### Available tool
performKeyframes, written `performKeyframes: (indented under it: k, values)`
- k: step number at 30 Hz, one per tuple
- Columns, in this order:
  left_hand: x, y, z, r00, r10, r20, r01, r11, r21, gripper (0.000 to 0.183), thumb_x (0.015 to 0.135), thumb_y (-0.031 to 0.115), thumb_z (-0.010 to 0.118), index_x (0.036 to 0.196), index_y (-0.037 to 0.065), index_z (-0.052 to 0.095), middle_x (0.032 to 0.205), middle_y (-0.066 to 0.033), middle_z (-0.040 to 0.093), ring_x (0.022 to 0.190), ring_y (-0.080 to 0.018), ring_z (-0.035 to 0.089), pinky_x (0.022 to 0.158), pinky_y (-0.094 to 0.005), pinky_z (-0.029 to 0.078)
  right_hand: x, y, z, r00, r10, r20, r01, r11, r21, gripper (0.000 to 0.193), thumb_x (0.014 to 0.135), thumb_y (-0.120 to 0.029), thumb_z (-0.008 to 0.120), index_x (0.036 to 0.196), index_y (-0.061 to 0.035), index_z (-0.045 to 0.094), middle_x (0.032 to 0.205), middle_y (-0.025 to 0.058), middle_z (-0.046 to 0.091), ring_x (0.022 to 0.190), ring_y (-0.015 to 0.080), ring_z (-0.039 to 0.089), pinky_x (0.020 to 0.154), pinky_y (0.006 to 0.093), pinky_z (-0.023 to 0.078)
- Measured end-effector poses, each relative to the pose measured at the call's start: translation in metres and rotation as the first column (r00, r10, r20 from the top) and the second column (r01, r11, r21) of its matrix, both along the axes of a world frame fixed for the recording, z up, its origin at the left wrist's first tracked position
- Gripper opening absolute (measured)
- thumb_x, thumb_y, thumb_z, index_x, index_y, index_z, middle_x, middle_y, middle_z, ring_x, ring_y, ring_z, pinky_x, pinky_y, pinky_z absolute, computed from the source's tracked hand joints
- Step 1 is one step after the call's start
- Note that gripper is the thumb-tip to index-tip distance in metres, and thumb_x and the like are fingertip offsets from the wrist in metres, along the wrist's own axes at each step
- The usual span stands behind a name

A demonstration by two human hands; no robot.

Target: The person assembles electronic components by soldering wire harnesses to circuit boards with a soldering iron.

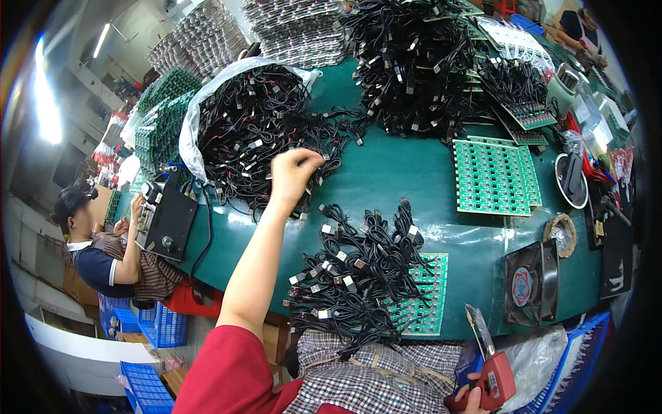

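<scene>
My left hand (pixel 295 172) reaches over the right edge of a heap of black USB cables (pixel 241 131) in a white plastic bag (pixel 189 141). Its thumb and fingers are pinched together among the cables, and whatever is between the fingertips is too small to make out. Low on the right, my right hand (pixel 471 400) is wrapped round the red handle of a soldering gun (pixel 495 379), its metal tip pointing up. In front of me lies a green circuit board panel (pixel 433 290), its left part covered by a bunch of black USB cables (pixel 352 276).
More circuit board panels (pixel 491 178) lie at the right, near a black fan (pixel 531 284), a brown ring (pixel 560 234) and a white bowl (pixel 583 196). A tall stack of cabled boards (pixel 414 76) stands at the back. A co-worker (pixel 103 248) sits at the left beside a black box (pixel 172 217).
</scene>
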State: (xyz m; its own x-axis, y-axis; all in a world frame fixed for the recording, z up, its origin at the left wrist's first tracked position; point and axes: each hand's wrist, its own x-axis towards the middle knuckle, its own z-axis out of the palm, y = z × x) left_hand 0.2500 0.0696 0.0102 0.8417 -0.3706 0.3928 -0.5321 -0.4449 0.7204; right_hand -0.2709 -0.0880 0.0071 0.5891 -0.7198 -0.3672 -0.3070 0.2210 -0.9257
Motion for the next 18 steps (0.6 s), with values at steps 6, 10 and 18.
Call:
performKeyframes:
  k: [6, 10, 18]
  values:
    - [-0.003, -0.015, 0.046, 0.989, -0.136, -0.066, 0.046, 0.688, -0.724, 0.008, 0.087, 0.002, 0.061, 0.091, -0.003, 0.067, 0.082, -0.0066, 0.067, 0.075, -0.0146, 0.063, 0.070, -0.0245, 0.048, -0.006, 0.006, -0.008, 0.982, -0.168, 0.091, 0.160, 0.983, 0.086, 0.033, 0.094, -0.015, 0.047, 0.124, -0.0024, 0.044, 0.073, 0.0059, 0.050, 0.064, 0.0147, 0.046, 0.060, 0.0273, 0.041]
    - [-0.087, -0.041, 0.076, 0.970, -0.244, -0.002, 0.239, 0.951, -0.197, 0.010, 0.082, 0.000, 0.064, 0.091, 0.000, 0.068, 0.078, -0.0063, 0.065, 0.070, -0.0143, 0.061, 0.063, -0.0265, 0.046, -0.011, 0.007, -0.015, 0.962, -0.229, 0.149, 0.223, 0.973, 0.053, 0.039, 0.090, -0.021, 0.055, 0.120, 0.0020, 0.045, 0.085, 0.0112, 0.053, 0.060, 0.0146, 0.048, 0.053, 0.0278, 0.042]
    - [-0.244, -0.060, 0.015, 0.761, -0.649, -0.023, 0.614, 0.708, 0.350, 0.023, 0.066, -0.002, 0.067, 0.089, 0.005, 0.066, 0.073, -0.0059, 0.058, 0.065, -0.0228, 0.060, 0.055, -0.0319, 0.049, -0.001, 0.002, 0.002, 0.966, -0.140, 0.219, 0.127, 0.989, 0.074, 0.048, 0.082, -0.015, 0.063, 0.122, 0.0044, 0.044, 0.106, 0.0187, 0.057, 0.065, 0.0188, 0.056, 0.056, 0.0297, 0.047]
